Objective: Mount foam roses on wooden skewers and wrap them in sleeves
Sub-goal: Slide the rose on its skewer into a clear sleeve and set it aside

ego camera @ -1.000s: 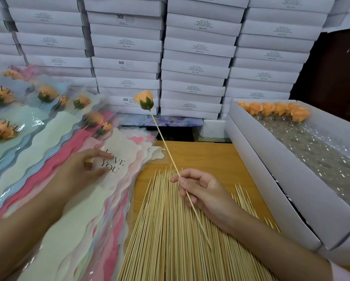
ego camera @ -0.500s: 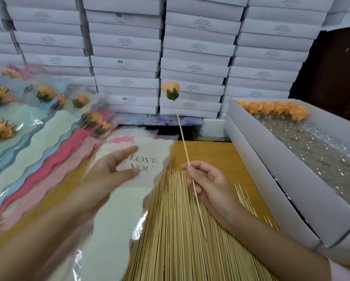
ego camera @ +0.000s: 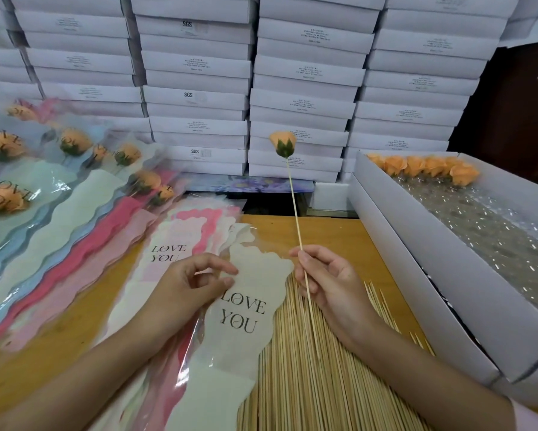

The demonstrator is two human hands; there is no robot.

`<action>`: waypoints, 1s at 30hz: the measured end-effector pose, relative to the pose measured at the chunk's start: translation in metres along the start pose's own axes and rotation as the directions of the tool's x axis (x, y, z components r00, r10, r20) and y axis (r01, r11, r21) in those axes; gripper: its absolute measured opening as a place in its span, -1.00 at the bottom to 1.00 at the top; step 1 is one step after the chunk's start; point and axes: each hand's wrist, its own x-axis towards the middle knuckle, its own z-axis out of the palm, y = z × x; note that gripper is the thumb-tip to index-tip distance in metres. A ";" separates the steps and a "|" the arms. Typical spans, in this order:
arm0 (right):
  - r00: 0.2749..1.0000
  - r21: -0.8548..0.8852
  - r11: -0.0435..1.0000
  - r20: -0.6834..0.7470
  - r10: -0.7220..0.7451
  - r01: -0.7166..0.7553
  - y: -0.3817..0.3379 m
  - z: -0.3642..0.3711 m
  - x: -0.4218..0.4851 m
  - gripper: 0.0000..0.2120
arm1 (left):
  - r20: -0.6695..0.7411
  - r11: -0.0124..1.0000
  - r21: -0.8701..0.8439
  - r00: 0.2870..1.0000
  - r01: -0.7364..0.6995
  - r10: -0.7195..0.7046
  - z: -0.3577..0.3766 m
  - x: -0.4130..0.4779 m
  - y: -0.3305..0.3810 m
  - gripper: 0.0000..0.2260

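Observation:
An orange foam rose [ego camera: 282, 144] sits on top of a thin wooden skewer [ego camera: 295, 209], which stands nearly upright. My right hand [ego camera: 327, 281] pinches the skewer's lower part. My left hand [ego camera: 186, 284] pinches the top edge of a cream "LOVE YOU" sleeve [ego camera: 246, 312], lifted over the pile of loose skewers [ego camera: 308, 377]. The stack of unused sleeves [ego camera: 196, 231] lies just behind my left hand.
Wrapped roses in sleeves [ego camera: 59, 188] fan out on the left. A long white box [ego camera: 448, 275] at the right holds bubble wrap and several orange roses [ego camera: 426, 166] at its far end. Stacked white boxes [ego camera: 302, 88] wall off the back. The wooden table [ego camera: 330, 234] shows between.
My left hand pulled one sleeve off the stack and carried it right, over the skewers. My right hand swung the rose skewer from leaning left to nearly upright.

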 end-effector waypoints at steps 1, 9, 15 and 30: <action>1.000 -0.001 1.000 -0.001 -0.002 0.002 0.000 0.000 0.000 -0.80 | 0.021 1.000 -0.001 1.000 0.010 -0.010 -0.001 0.000 -0.001 -0.80; 0.998 -0.066 0.997 -0.050 -0.040 0.036 -0.005 0.001 0.001 -0.85 | 0.176 0.998 0.038 0.982 0.056 -0.062 -0.004 0.000 0.004 -0.42; 0.987 -0.148 0.983 -0.096 -0.127 0.112 -0.025 0.003 0.006 -0.77 | 0.124 1.000 -0.011 0.992 0.004 -0.003 -0.004 0.000 0.001 -0.60; 0.942 -0.245 0.940 -0.181 -0.284 0.236 -0.056 0.027 0.038 -0.79 | -0.085 0.992 -0.087 0.993 -0.088 0.081 -0.005 0.006 -0.008 -0.85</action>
